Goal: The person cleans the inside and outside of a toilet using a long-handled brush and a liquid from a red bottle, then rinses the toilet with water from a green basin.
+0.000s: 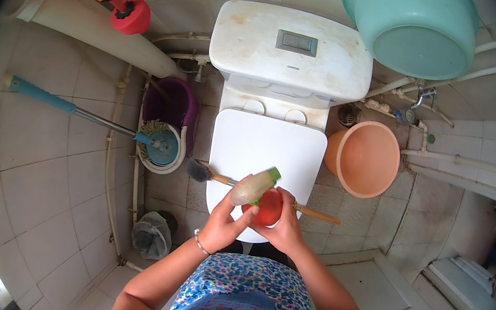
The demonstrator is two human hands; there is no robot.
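Observation:
Above the lowered white toilet lid (270, 142), my two hands are close together. My left hand (222, 226) is closed around a pale translucent bottle (250, 190) with a green cap, tilted up to the right. Its thumb reaches to a round red container (267, 207), whose kind I cannot make out. The fingers of my right hand (289, 229) are wrapped round that red container's right side. Behind both hands a long-handled brush (319, 215) runs crosswise, with a grey bristle head at its left end and a wooden grip at its right. Whether a hand holds it is hidden.
The toilet tank (244, 46) stands ahead. To the left are a purple mop bucket (189, 99), a blue-handled mop (101, 120), a lined bin (151, 236) and a red-orange plunger (129, 14). On the right are an orange bucket (364, 162), a hanging green basin (424, 27) and wall pipes.

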